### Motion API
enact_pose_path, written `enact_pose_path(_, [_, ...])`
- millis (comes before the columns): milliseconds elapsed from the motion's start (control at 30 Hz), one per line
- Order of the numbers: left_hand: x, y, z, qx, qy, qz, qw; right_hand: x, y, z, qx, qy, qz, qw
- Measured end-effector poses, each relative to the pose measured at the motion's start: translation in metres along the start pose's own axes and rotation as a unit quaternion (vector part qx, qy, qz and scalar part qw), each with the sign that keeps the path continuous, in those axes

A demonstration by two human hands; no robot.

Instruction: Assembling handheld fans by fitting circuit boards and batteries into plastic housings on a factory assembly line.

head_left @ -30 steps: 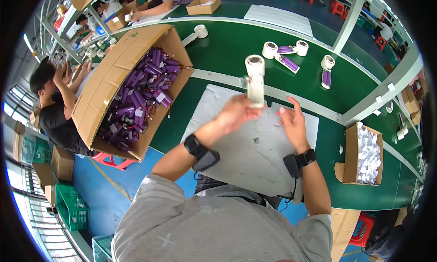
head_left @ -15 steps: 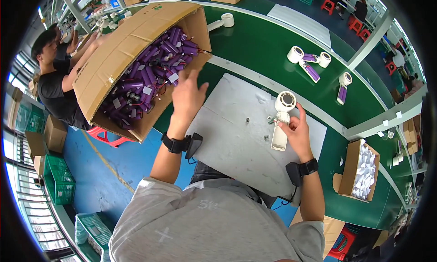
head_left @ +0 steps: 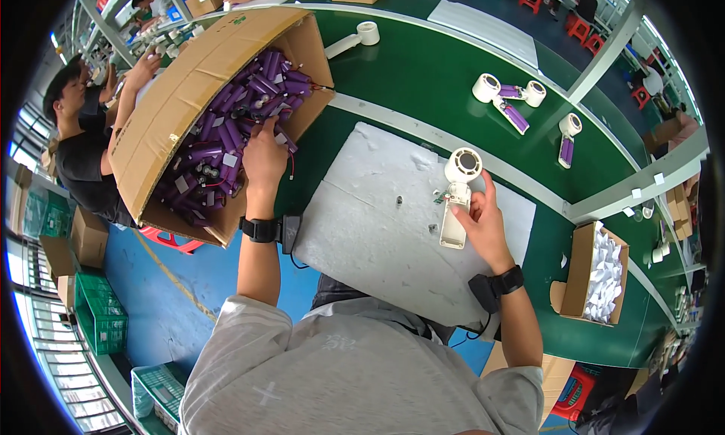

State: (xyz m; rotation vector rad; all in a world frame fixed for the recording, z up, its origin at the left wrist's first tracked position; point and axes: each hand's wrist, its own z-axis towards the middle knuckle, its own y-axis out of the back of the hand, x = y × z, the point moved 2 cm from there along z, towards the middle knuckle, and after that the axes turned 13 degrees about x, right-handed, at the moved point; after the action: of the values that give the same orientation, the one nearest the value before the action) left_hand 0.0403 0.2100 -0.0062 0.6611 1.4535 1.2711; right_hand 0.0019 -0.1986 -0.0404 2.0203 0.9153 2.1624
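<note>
My left hand [head_left: 264,159] reaches into a tilted cardboard box [head_left: 313,65] heaped with purple cylindrical battery packs [head_left: 226,133]. Its fingers are closed around a battery pack [head_left: 285,140] with a white label and a dangling red wire; the fingertips are partly hidden. Over the grey foam mat [head_left: 355,208], my right hand [head_left: 483,227] grips a white handheld fan housing [head_left: 453,227] by its handle. The round fan head points away from me and the open handle shell faces up. A small green circuit board [head_left: 439,197] sticks out at the left of its neck.
On the green bench [head_left: 423,72] beyond a pale rail lie several white fan housings, some with purple packs [head_left: 516,118]. At right stands a carton of folded white papers [head_left: 602,276]. A co-worker [head_left: 83,148] sits behind the battery box; green crates [head_left: 102,314] rest on the floor.
My left hand has moved left and down into the box, its spread fingers closing on a battery pack. My right hand still holds the fan housing. The whole view has shifted slightly.
</note>
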Motion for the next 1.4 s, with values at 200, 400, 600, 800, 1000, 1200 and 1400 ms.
enact_pose_path(200, [-0.021,0.023,-0.019,0.081,-0.054,-0.165,0.982,0.008,0.003,-0.007,-0.046,0.035,0.018,0.998])
enact_pose_path(400, [-0.115,0.016,-0.073,0.154,-0.232,-0.571,0.773,-0.007,0.005,-0.016,-0.143,0.055,0.041,0.987])
enact_pose_path(600, [-0.203,-0.02,-0.133,0.285,-0.434,-0.337,0.785,0.008,0.007,-0.013,-0.065,0.051,0.351,0.933])
enact_pose_path(800, [-0.213,-0.066,-0.081,0.416,-0.424,-0.23,0.771,-0.006,0.01,-0.013,-0.083,0.037,0.251,0.964])
enact_pose_path(1000, [-0.209,-0.084,-0.075,0.474,-0.4,-0.307,0.722,0.018,0.003,-0.012,-0.136,0.138,-0.079,0.978])
enact_pose_path(1200, [-0.206,-0.086,-0.078,0.438,-0.441,-0.35,0.701,0.012,-0.002,-0.008,-0.125,0.122,-0.125,0.977])
enact_pose_path(1400, [-0.204,-0.087,-0.08,0.424,-0.443,-0.357,0.705,0.016,-0.002,-0.008,-0.125,0.093,-0.127,0.98])
